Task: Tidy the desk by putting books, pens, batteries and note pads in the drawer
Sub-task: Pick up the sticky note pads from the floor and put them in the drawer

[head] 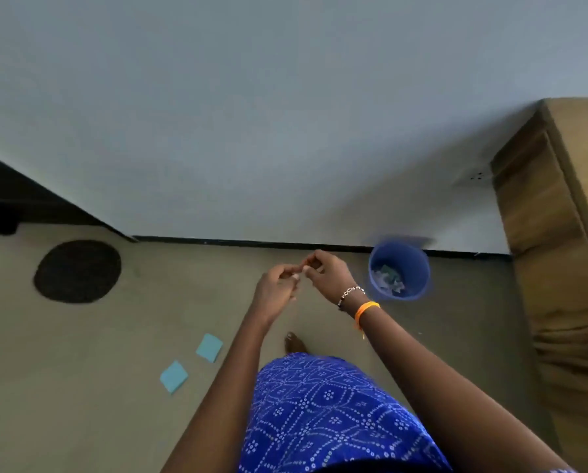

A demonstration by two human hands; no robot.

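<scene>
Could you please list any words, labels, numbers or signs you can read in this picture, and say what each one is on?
None can be read.
The two blue note pads on the floor show blank faces.
The scraps in the blue bin are too blurred to tell.

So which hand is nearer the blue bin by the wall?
Right. The right hand is just left of the blue bin in the picture, apart from it. The left hand is further left, fingertips meeting the right hand's.
</scene>
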